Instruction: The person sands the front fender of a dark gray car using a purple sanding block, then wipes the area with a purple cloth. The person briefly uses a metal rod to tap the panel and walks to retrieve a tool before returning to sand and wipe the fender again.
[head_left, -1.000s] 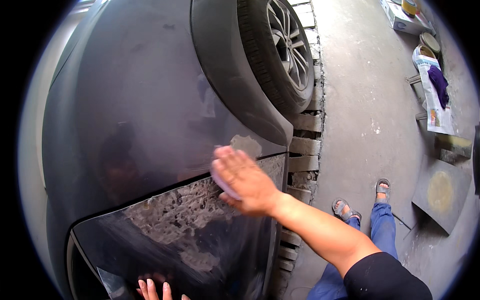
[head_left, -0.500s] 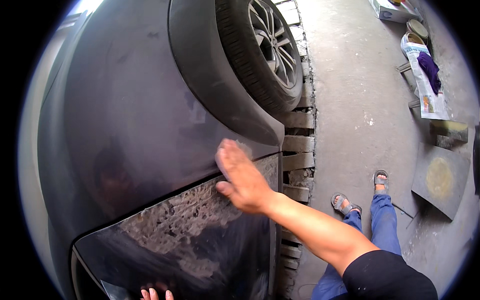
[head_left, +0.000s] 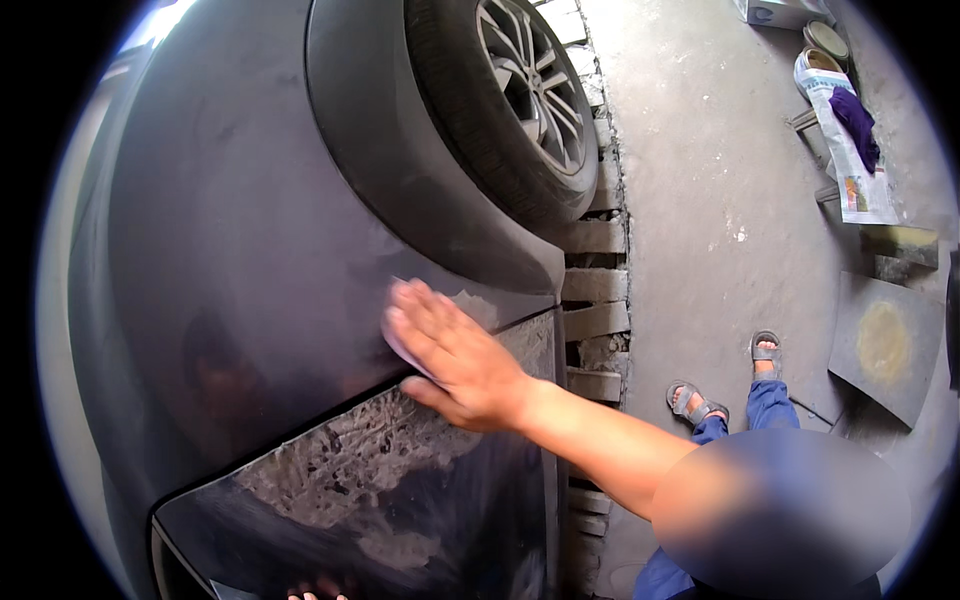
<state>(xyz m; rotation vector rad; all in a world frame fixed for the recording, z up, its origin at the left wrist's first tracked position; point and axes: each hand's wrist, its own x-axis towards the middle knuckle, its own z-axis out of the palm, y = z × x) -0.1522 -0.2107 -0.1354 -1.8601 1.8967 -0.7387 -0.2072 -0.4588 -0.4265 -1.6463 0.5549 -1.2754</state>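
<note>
My right hand [head_left: 455, 365] lies nearly flat across the seam between the dark grey rear panel [head_left: 240, 200] and the door [head_left: 470, 500] of a car. Under its fingers shows the pale edge of a thin sheet of sandpaper [head_left: 403, 345], pressed to the panel above the seam; most of it is hidden. Rough grey, pitted filler [head_left: 330, 455] covers the door's upper part, and a small patch of it shows beyond my fingers. Only the fingertips of my left hand [head_left: 316, 597] show, apart and resting on the door at the bottom edge.
Beyond the panel stands the car's wheel [head_left: 535, 85] inside a dark arch trim [head_left: 400, 170]. Slatted blocks with gaps [head_left: 595, 285] run along the floor beside it. At right are a stool with newspaper [head_left: 850, 190], a purple cloth [head_left: 853, 128], tubs [head_left: 825, 42] and a grey board [head_left: 885, 345].
My right hand has slid left along the seam with the sandpaper, whose edge now shows. My left hand has dropped lower, nearly out of the picture. The view has shifted slightly.
</note>
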